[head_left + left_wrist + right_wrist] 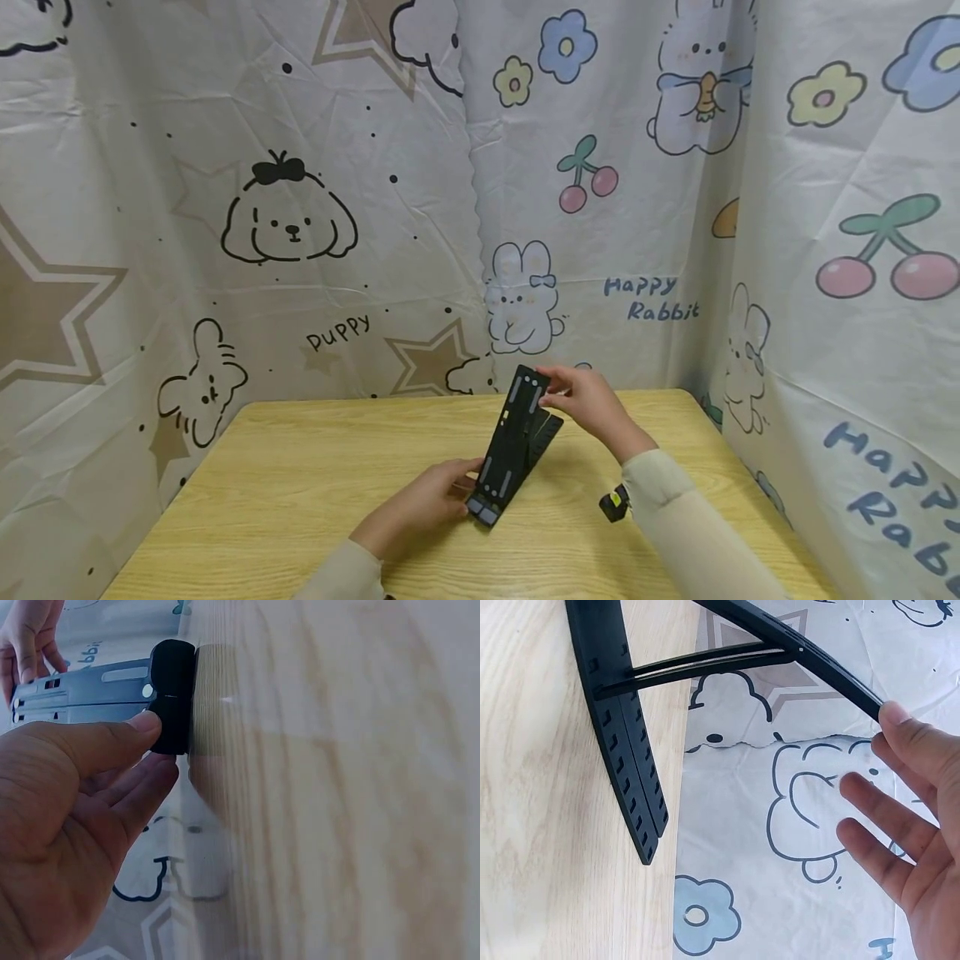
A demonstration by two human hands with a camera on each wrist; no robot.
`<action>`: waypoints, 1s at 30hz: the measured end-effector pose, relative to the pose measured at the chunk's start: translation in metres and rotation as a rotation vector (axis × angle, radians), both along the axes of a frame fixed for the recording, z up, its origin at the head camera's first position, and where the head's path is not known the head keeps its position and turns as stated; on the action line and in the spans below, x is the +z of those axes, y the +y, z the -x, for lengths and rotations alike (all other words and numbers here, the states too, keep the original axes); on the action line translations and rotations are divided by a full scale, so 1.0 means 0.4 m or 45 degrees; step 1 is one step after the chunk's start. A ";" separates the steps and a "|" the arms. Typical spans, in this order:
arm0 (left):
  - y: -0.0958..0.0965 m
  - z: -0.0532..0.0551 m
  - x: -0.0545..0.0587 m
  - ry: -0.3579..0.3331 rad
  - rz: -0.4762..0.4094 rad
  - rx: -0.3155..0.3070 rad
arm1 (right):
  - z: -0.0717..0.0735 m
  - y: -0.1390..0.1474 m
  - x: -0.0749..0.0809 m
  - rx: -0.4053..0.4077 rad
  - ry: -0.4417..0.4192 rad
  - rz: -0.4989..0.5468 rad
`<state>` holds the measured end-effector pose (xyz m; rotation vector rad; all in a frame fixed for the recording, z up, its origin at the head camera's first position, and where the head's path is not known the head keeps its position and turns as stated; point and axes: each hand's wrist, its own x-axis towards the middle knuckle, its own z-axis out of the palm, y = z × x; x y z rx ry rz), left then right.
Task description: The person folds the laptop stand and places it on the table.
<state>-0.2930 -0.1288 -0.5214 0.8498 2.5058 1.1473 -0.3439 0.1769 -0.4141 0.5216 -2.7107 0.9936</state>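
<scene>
Two ends of the black folding stand (508, 437) are pinched, the lower by the left hand (426, 502), the raised by the right hand (595, 408), toward the bench (352, 442) far edge. If the strut (705, 672) slips (its seating I cannot judge), the stand could fold suddenly.

Wood-grain table (300, 467); black folding stand (510, 442) on it, notched base (619, 765) down, upper panel (504, 457) tilted up.

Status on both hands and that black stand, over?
Left hand holding lower end of black stand. Right hand pinching top of raised panel. Strut spans to slotted base. Nothing visibly in the way.
</scene>
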 end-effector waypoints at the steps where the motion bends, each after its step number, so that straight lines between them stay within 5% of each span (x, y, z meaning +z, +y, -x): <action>1: -0.003 0.002 0.000 0.004 0.001 0.007 | -0.002 0.001 -0.001 -0.004 0.018 -0.005; 6: -0.014 0.014 -0.006 0.081 -0.007 0.028 | -0.010 0.006 -0.005 -0.025 0.091 -0.044; 12: -0.011 0.010 -0.012 0.083 -0.026 0.065 | -0.007 0.010 0.006 0.003 0.047 -0.069; 21: 0.013 -0.038 0.003 0.071 0.066 0.133 | 0.037 0.022 0.053 0.292 -0.099 -0.148; 30: 0.042 -0.043 -0.004 0.037 0.053 0.234 | 0.079 0.041 0.091 0.473 -0.287 -0.078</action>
